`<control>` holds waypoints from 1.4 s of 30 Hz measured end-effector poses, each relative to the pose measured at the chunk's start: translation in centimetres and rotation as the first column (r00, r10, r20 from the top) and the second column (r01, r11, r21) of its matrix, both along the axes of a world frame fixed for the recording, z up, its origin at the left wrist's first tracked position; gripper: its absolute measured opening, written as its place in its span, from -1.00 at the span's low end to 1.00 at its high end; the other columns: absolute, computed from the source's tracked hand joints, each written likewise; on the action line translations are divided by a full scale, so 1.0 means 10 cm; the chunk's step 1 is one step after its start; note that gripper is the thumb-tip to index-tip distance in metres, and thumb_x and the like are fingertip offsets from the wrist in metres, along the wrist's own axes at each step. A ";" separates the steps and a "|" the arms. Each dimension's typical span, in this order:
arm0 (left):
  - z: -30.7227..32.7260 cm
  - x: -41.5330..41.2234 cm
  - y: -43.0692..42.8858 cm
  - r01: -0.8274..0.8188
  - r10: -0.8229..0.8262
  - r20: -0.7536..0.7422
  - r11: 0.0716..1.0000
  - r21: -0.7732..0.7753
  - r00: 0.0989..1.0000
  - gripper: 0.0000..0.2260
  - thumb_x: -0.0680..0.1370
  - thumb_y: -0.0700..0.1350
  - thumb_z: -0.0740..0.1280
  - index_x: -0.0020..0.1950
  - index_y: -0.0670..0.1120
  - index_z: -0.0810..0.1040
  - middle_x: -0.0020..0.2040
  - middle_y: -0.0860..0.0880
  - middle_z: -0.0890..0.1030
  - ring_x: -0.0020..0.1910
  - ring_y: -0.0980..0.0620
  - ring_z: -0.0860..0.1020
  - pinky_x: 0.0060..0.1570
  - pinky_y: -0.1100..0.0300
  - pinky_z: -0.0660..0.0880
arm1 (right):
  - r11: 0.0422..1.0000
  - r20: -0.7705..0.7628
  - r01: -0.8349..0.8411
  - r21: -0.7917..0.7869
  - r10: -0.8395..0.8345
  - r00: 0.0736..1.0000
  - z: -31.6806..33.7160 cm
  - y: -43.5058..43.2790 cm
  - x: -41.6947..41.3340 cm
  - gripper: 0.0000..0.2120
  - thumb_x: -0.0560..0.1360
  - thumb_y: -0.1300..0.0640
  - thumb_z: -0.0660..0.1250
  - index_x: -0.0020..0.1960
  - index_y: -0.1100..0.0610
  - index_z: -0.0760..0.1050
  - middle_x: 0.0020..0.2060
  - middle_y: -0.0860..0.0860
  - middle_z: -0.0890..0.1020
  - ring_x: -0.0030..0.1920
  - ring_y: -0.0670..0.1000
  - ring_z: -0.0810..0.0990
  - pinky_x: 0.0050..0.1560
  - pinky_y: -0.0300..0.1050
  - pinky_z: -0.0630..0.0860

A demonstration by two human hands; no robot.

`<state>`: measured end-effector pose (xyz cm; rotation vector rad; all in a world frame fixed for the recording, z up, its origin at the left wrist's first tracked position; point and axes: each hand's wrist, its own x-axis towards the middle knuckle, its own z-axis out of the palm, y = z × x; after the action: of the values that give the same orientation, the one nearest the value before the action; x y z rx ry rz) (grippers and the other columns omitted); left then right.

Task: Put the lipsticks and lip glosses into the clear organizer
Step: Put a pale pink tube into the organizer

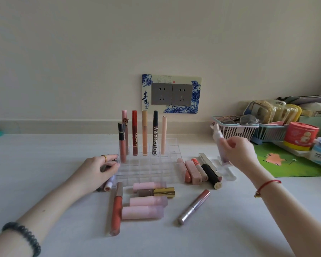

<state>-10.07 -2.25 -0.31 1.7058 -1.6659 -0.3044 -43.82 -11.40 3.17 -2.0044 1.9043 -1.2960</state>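
The clear organizer [148, 169] stands mid-table with several tall lip glosses [145, 132] upright in its back slots. My left hand [100, 169] rests against the organizer's left side, fingers curled on a dark tube that is mostly hidden. To the right of the organizer my right hand [239, 153] is raised off the table, gripping a pale pink lip gloss [217, 135] that is blurred and tilted. Pink lipsticks [146, 201] and a gold-capped one [161, 192] lie in front of the organizer. More lipsticks [195, 171] lie at its right.
A red gloss [116, 210] and a silver-capped gloss [194, 206] lie near the front. Pink and blue baskets [233, 129] with clutter, a red tin [300, 136] and a green mat [295, 164] fill the right side. A wall socket [171, 94] sits behind.
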 end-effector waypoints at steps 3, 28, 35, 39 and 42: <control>0.02 -0.01 0.01 0.002 -0.002 -0.004 1.000 -0.004 1.000 -0.65 0.52 -0.09 0.27 0.30 -0.08 0.45 -0.21 0.25 0.58 -0.21 0.27 0.54 -0.24 0.43 0.43 | 0.989 0.311 -0.144 -0.044 0.151 0.938 0.10 0.07 0.05 -0.63 0.55 0.06 0.13 -0.25 0.32 0.47 -0.38 0.07 0.59 -0.41 0.00 0.43 -0.37 -0.15 0.32; -0.02 0.06 -0.01 0.007 -0.007 0.016 1.000 -0.030 1.000 -0.63 0.50 0.01 0.26 0.29 -0.02 0.45 0.00 0.07 0.67 0.10 0.07 0.57 0.13 0.10 0.49 | 0.849 0.417 -0.502 -0.165 0.521 0.745 0.35 -0.22 0.96 -0.77 0.42 0.25 0.35 0.06 0.20 0.43 -0.21 0.00 0.58 -0.21 -0.07 0.58 -0.21 -0.28 0.58; -0.04 0.07 -0.03 0.017 -0.017 0.016 1.000 -0.020 1.000 -0.66 0.51 0.00 0.23 0.28 0.02 0.45 -0.23 0.04 0.70 -0.32 0.27 0.56 -0.23 0.24 0.55 | 0.847 0.411 -0.510 -0.151 0.523 0.747 0.29 -0.28 1.04 -0.78 0.40 0.24 0.38 0.02 0.17 0.44 -0.20 0.00 0.59 -0.21 -0.06 0.59 -0.13 -0.20 0.57; -0.03 0.07 -0.03 0.011 -0.011 0.007 1.000 -0.018 1.000 -0.64 0.51 0.00 0.24 0.30 0.02 0.44 -0.16 0.00 0.70 -0.26 0.23 0.60 -0.26 0.22 0.57 | 0.846 0.409 -0.513 -0.145 0.523 0.748 0.25 -0.29 1.05 -0.81 0.39 0.25 0.39 -0.06 0.09 0.45 -0.23 -0.02 0.59 -0.22 -0.09 0.58 -0.14 -0.24 0.57; -0.02 0.06 -0.02 0.012 -0.011 0.007 1.000 -0.011 1.000 -0.64 0.50 0.01 0.25 0.30 0.03 0.44 -0.14 0.02 0.70 -0.26 0.19 0.60 -0.28 0.19 0.57 | 0.857 0.399 -0.498 -0.131 0.505 0.765 0.19 -0.30 1.03 -0.79 0.38 0.24 0.40 -0.01 0.14 0.46 -0.23 -0.03 0.59 -0.22 -0.10 0.57 -0.21 -0.34 0.53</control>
<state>-9.47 -2.44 -0.54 1.6914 -1.6801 -0.2942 -33.52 -14.39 5.04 -1.8523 1.0634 -1.4262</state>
